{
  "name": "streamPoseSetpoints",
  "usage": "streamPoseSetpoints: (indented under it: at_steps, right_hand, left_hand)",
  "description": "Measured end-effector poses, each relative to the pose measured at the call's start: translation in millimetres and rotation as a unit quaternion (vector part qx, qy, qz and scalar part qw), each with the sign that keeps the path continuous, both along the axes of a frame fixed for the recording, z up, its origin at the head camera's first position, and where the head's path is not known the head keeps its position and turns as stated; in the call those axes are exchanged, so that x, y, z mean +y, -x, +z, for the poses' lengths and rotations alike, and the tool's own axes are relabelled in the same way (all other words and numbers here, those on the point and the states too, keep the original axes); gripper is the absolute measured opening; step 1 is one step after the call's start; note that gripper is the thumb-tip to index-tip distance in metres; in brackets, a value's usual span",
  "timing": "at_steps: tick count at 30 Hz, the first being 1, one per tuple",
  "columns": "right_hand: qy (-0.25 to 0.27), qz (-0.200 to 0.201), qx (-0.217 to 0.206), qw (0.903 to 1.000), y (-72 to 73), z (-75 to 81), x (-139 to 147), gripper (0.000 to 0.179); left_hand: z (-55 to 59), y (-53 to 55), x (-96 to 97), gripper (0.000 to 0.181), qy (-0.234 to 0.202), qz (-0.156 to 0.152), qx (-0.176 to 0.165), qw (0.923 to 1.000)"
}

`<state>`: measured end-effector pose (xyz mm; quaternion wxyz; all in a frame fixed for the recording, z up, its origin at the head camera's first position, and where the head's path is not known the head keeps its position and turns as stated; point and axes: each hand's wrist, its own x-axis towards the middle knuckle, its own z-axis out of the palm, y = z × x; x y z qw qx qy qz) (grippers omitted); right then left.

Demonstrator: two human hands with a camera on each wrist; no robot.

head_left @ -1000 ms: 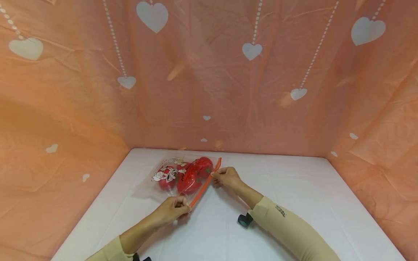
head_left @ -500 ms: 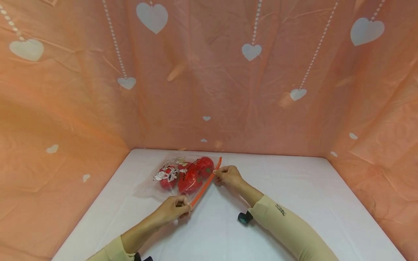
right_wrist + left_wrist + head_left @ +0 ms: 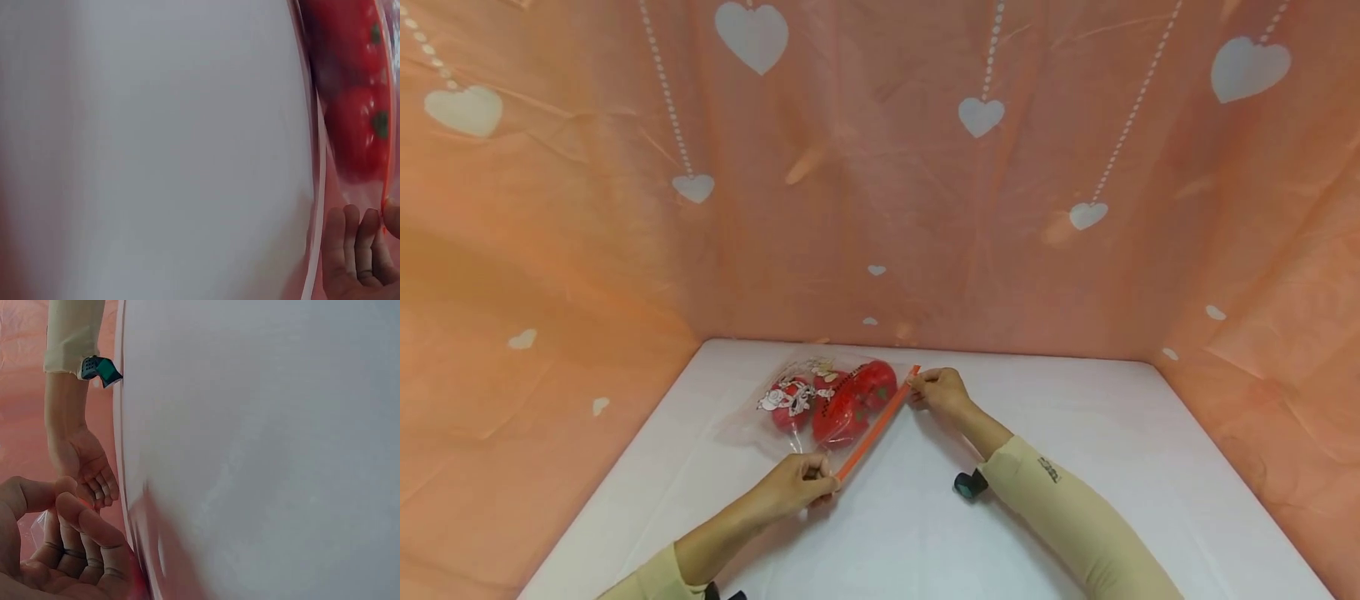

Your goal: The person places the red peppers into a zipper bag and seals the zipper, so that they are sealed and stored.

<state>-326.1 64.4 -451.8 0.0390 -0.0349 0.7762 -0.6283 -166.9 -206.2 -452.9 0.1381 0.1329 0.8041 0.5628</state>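
Note:
A clear zip bag (image 3: 741, 421) with printed cartoon figures lies near the back left of the table, an orange strip (image 3: 877, 430) along its right edge. Inside it are several red tomatoes (image 3: 838, 421), their green tops showing in the right wrist view. My left hand (image 3: 795, 485) pinches the near end of the strip between thumb and finger. At the far end, my right hand (image 3: 945, 392) pinches the strip close to its tip. In the right wrist view, the right hand's other fingers (image 3: 350, 250) extend below the bag.
A white table (image 3: 1037, 425) carries the bag. Orange sheeting (image 3: 925, 208) with white hearts rises behind it and on both sides. A dark wrist camera (image 3: 970, 485) hangs below the right sleeve.
My right hand has moved right and away, toward the strip's far tip. The bag has shifted slightly right. My left hand stays at the near end.

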Motion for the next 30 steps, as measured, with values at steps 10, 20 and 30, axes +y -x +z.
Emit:
streamPoseSetpoints:
  at_steps: [10, 20, 30]
  right_hand:
    - [-0.001, -0.032, -0.013, 0.9994, 15.0, 1.8, 12.0, 0.021]
    - [0.003, -0.037, -0.013, 0.9992, 13.2, 3.6, 16.2, 0.022]
    - [-0.048, -0.03, 0.026, 0.9981, 4.7, 9.6, 32.6, 0.025]
  left_hand:
    - [-2.3, 3.4, 0.6, 0.023, 0.003, 0.0, -0.005, 1.0]
    - [-3.3, 4.3, 1.3, 0.021, 0.007, -0.012, -0.013, 0.9998]
    - [1.9, 4.9, -8.1, 0.02, 0.046, -0.06, 0.019, 0.9969]
